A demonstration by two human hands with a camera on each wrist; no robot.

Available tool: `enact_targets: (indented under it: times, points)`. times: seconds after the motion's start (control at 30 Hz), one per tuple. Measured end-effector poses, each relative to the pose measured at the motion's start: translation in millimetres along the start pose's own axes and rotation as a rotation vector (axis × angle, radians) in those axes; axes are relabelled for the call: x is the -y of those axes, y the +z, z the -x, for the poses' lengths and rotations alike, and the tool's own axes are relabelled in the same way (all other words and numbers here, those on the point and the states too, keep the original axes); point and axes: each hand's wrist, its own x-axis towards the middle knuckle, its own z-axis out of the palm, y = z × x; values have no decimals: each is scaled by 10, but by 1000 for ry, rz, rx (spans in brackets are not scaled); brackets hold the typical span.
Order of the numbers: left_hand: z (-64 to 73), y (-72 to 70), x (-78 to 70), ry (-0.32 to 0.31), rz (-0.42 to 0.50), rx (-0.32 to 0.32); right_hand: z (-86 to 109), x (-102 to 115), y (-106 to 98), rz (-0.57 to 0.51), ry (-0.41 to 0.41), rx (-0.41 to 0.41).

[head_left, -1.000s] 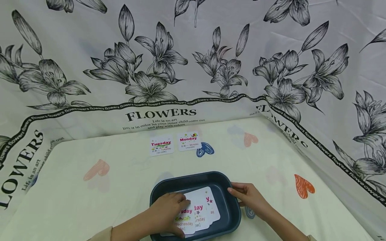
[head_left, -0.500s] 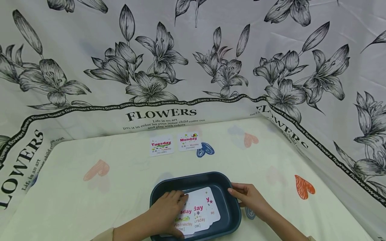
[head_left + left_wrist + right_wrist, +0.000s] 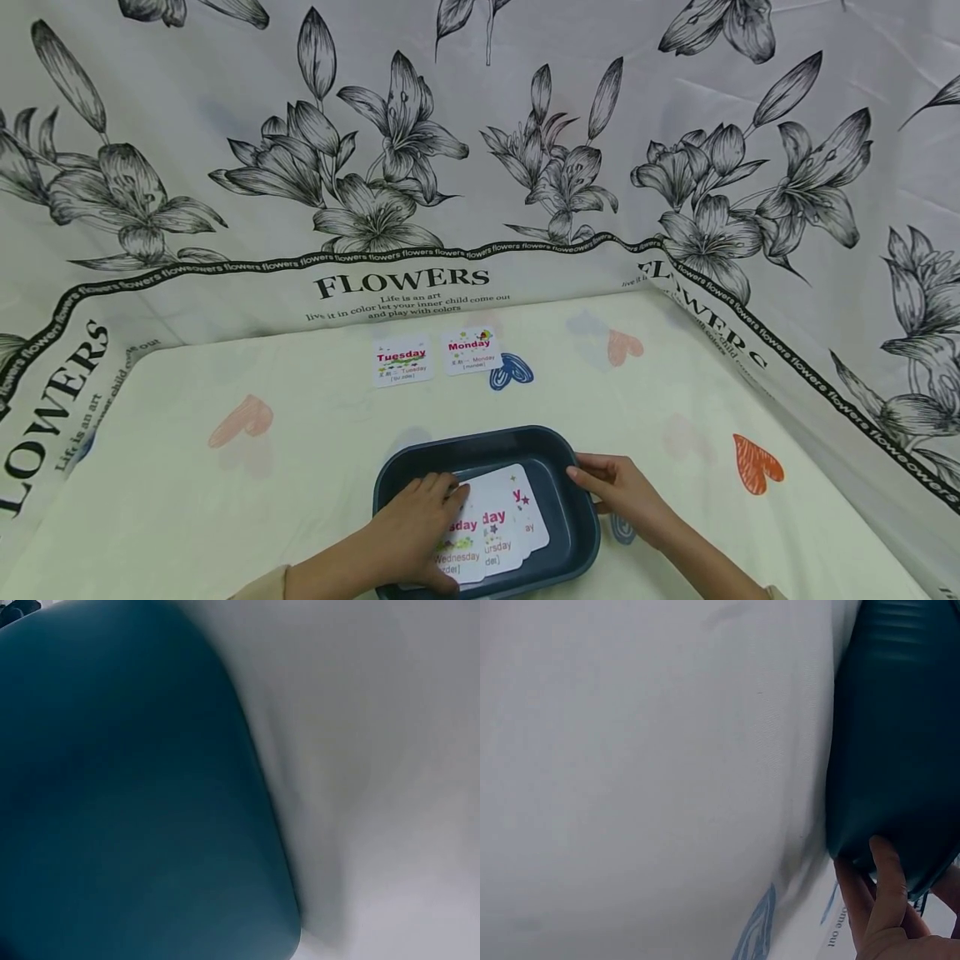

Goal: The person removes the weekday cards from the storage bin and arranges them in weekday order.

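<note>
A dark blue rectangular tray [image 3: 579,533] sits at the table's near side, holding several overlapping white word cards. My left hand [image 3: 412,529] reaches into it and spans the Wednesday card [image 3: 459,557], fingers at its far edge and thumb at its near edge, hiding its left part. Beside that lie the Thursday card [image 3: 498,533] and a card ending in "y" [image 3: 531,517], both partly covered. My right hand [image 3: 622,496] holds the tray's right rim between thumb and fingers. The right wrist view shows those fingers against the tray's outer wall [image 3: 900,735]; the left wrist view shows only tray wall and cloth.
Farther back, the Tuesday card [image 3: 402,367] and the Monday card [image 3: 471,354] lie side by side, face up. A pale cloth with printed hearts [image 3: 300,475] covers the table. Behind it hangs a flower-print curtain [image 3: 525,283].
The left hand's fingers have shifted slightly away from me toward the card's far edge. The right hand, tray and laid-out cards keep their places.
</note>
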Motion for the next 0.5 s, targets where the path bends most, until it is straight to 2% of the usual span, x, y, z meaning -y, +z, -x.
enact_targets:
  times: [0.17,0.5]
  points:
    - [-8,-1,-4,6,-5,-7,-2,1,-2,-5,3,2]
    - [-12,-33,-5,-18,12,30,1,7,4,-4,2,3]
